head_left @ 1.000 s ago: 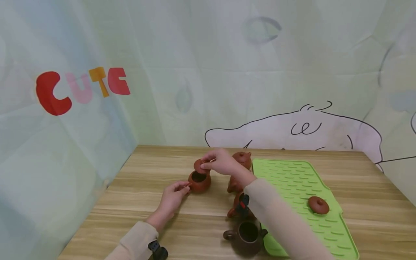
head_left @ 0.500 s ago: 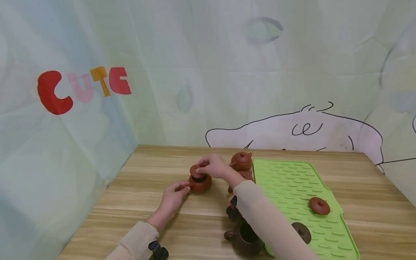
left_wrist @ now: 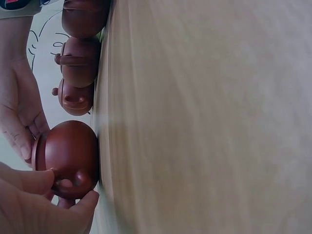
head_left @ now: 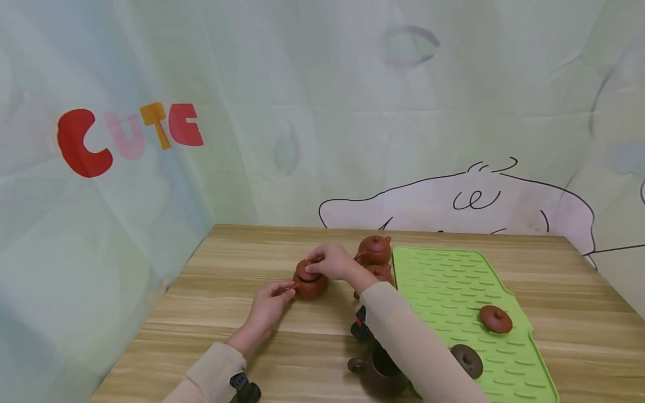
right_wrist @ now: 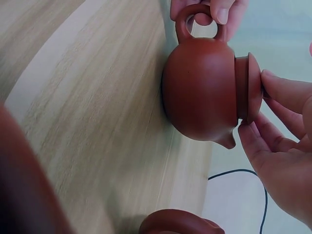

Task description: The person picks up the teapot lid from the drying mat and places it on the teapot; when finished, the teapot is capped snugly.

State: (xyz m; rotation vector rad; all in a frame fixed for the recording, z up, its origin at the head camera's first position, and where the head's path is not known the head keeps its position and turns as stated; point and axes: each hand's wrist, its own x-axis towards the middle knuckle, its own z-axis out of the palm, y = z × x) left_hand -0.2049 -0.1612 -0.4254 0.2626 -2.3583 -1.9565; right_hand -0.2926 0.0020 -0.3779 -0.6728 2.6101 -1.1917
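Observation:
A small reddish-brown clay teapot point(head_left: 311, 290) stands upright on the wooden table, left of the row of pots. My left hand point(head_left: 270, 307) pinches its loop handle point(right_wrist: 182, 23) between thumb and fingers. With thumb and fingertips, my right hand point(head_left: 333, 263) holds the matching lid point(right_wrist: 254, 87) by its knob and edge, over the pot's mouth. The right wrist view shows the lid's inner collar point(right_wrist: 241, 87) still partly showing between lid and pot. The spout points away from the left hand. My right hand covers the knob in the head view.
Reddish teapots point(head_left: 375, 252) stand in a row to the right, partly behind my right forearm. Nearer is a dark brown lidless teapot point(head_left: 375, 380). A green ridged mat point(head_left: 438, 280) carries a reddish lid point(head_left: 496, 319) and a dark lid point(head_left: 467, 361). A printed cloth point(head_left: 282, 112) hangs behind.
My right hand has brought the lid down and slightly left onto the teapot's mouth, tilted at first and now nearly level. The left hand has stayed at the handle.

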